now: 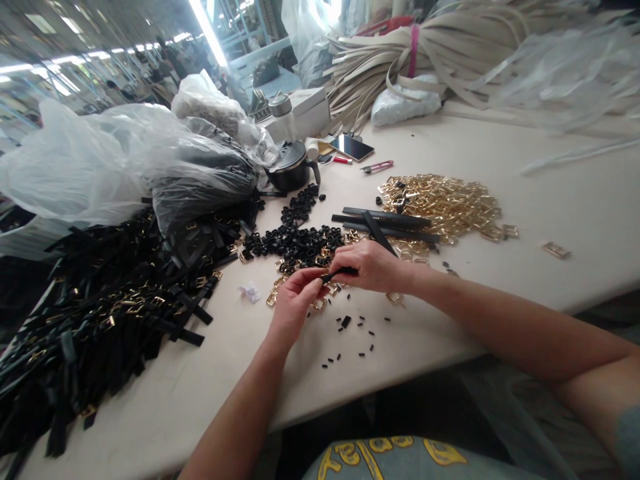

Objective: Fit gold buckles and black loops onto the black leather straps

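My left hand (296, 293) pinches one end of a short black strap (341, 272), thumb against fingers. Closed around the other part of it is my right hand (370, 265). Whether a buckle sits on the strap at my left fingertips is too small to tell. Just beyond my hands lies a heap of small black loops (300, 243), with some gold buckles mixed in at its near side. Several black straps (385, 221) rest behind my right hand, one slanting across the others. Past them spreads a pile of gold buckles (450, 203).
Finished-looking black straps with buckles (120, 313) pile up at the left under plastic bags (200, 167). A dark lidded pot (290, 170), a phone (353, 147) and thread snips (379, 167) lie further back. Small black bits (346, 322) dot the near table. Beige strips (450, 53) fill the back.
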A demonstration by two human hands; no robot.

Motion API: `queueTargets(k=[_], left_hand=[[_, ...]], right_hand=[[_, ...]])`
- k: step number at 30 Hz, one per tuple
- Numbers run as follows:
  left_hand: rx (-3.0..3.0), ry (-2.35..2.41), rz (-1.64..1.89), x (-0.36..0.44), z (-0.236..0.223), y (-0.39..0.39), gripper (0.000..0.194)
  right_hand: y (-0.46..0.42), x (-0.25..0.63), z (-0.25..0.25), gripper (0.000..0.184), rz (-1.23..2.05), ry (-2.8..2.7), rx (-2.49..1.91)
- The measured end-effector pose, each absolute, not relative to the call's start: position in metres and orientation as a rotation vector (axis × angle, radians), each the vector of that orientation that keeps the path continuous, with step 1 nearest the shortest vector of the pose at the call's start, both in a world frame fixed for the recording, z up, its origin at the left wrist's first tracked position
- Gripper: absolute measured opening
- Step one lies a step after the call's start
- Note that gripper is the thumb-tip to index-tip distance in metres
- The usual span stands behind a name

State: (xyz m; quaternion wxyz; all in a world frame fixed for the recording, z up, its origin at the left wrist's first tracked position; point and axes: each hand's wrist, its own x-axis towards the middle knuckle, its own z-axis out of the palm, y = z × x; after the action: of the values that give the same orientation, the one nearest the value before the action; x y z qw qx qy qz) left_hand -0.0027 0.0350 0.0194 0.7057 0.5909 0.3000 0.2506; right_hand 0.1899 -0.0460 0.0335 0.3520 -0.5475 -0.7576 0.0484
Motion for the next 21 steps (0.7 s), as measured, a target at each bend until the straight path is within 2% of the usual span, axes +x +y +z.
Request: queueTargets(k=[5, 10, 13, 15, 18, 21], left_hand=[[2.066, 0.511, 0.888, -0.002, 0.025, 0.033, 0.007], [2.281, 0.358, 1.057, -0.012, 0.033, 0.033, 0.005], [2.122, 0.267, 1.062, -0.02, 0.035, 0.033, 0.024], [1.944, 0.397, 0.944, -0.021, 0.034, 0.035, 0.035], [1.588, 0.678, 0.705, -0.015, 0.028, 0.04, 0.038], [1.302, 0.75, 0.574, -0.007, 0.022, 0.043, 0.034]], right_hand=[[-0.049, 0.179, 0.034, 0.011, 0.139, -1.956, -1.464], [-0.045, 0.188, 0.034, 0.01, 0.124, -1.913, -1.52], [-0.044, 0.202, 0.04, 0.012, 0.064, -1.804, -1.565], [-0.045, 0.206, 0.044, 0.013, 0.03, -1.761, -1.547], [-0.047, 0.203, 0.047, 0.012, -0.001, -1.804, -1.471], [-0.049, 0.193, 0.045, 0.011, -0.037, -1.896, -1.416]])
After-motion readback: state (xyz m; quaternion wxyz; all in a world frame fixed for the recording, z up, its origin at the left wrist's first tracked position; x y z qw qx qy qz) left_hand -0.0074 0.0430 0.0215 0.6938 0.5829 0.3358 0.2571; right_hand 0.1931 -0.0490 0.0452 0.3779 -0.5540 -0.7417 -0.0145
